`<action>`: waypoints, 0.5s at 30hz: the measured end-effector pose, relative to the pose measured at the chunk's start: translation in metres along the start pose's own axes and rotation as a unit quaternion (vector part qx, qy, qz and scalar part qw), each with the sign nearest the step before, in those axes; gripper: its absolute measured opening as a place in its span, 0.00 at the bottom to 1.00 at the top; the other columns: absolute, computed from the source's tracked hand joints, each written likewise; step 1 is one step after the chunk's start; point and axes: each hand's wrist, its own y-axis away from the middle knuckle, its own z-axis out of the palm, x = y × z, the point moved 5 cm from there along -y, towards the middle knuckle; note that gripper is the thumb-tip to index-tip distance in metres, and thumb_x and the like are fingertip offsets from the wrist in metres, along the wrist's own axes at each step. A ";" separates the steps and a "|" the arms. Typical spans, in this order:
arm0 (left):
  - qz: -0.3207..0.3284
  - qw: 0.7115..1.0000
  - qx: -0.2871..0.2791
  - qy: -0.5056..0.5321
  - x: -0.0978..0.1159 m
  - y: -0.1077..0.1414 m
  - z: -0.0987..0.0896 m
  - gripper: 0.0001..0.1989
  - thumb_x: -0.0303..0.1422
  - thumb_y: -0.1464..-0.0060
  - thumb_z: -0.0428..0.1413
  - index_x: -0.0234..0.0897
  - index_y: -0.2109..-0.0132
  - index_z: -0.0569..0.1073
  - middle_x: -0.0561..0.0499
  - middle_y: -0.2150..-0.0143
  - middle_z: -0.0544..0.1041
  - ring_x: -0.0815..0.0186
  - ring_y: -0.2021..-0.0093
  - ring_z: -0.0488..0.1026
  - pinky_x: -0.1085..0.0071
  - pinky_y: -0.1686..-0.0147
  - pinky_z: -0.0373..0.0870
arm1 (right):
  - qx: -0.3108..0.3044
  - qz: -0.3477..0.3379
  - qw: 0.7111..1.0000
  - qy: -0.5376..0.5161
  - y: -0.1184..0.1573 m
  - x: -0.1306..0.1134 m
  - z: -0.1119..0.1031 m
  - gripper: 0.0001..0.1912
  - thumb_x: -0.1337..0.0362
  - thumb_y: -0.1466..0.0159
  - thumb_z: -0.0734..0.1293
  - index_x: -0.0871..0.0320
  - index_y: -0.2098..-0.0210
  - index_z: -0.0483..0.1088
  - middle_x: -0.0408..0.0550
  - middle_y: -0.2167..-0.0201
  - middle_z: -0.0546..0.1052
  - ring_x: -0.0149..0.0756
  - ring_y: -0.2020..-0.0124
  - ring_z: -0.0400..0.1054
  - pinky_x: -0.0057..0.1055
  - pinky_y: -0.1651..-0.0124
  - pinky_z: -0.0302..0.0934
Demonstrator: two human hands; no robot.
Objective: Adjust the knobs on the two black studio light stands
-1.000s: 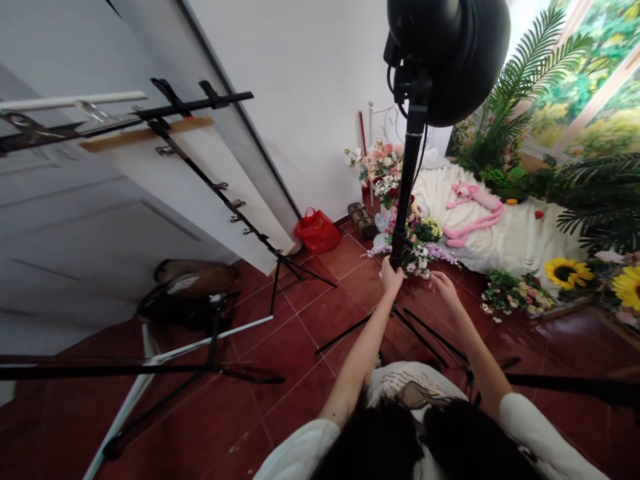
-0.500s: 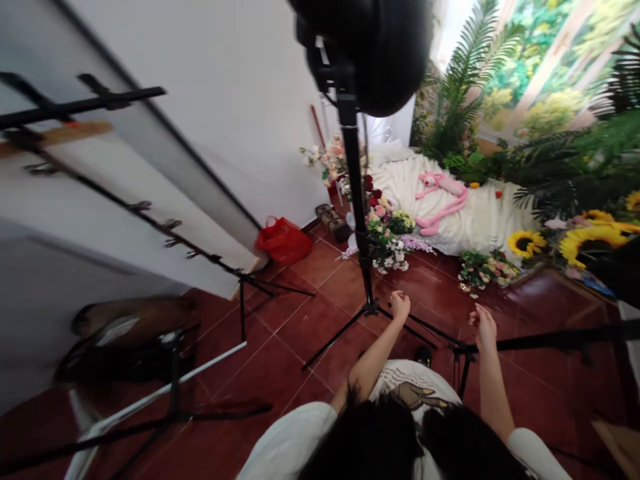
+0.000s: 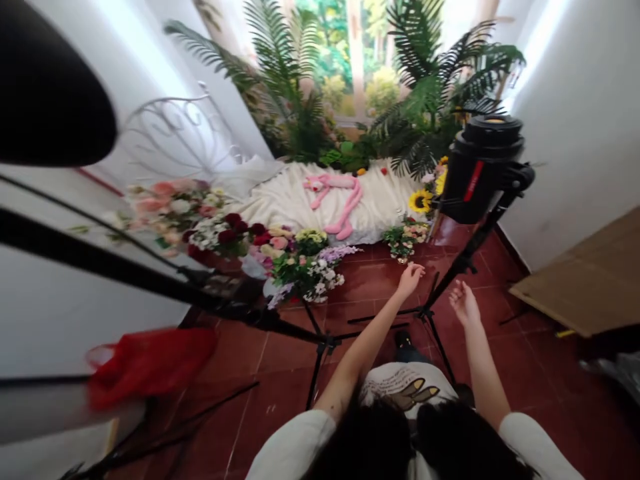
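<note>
The left hand (image 3: 411, 280) and right hand (image 3: 466, 305), both loosely open, flank the stand (image 3: 444, 283); its light (image 3: 483, 175) sits at one o'clock.

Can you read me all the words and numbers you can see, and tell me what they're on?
None can be read for sure.
Red label on the black lamp: pale letters, too small and blurred.
White shirt: lines of printing, too blurred to read.
</note>
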 end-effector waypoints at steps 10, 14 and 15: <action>0.121 0.976 -0.181 -0.028 0.054 -0.024 0.129 0.24 0.38 0.44 0.57 0.35 0.43 0.64 0.41 0.45 0.73 0.62 0.45 0.72 0.61 0.42 0.66 | -0.098 -0.010 0.994 0.054 -0.004 -0.052 0.017 0.21 0.42 0.43 0.68 0.55 0.72 0.69 0.39 0.84 0.68 0.28 0.84 0.60 0.25 0.80 0.57; 0.101 0.976 -0.172 -0.084 0.055 -0.029 0.139 0.23 0.41 0.44 0.58 0.36 0.46 0.65 0.45 0.52 0.76 0.63 0.53 0.75 0.62 0.46 0.69 | -0.094 -0.018 0.993 0.066 -0.013 -0.058 0.024 0.24 0.41 0.43 0.68 0.55 0.76 0.63 0.39 0.85 0.67 0.26 0.85 0.59 0.24 0.81 0.56; 0.097 0.976 -0.167 -0.096 0.055 -0.030 0.140 0.23 0.42 0.44 0.58 0.36 0.46 0.65 0.46 0.54 0.76 0.64 0.54 0.75 0.63 0.47 0.69 | -0.087 -0.018 0.994 0.065 -0.016 -0.058 0.024 0.24 0.42 0.43 0.69 0.55 0.77 0.61 0.39 0.85 0.67 0.26 0.85 0.59 0.24 0.81 0.56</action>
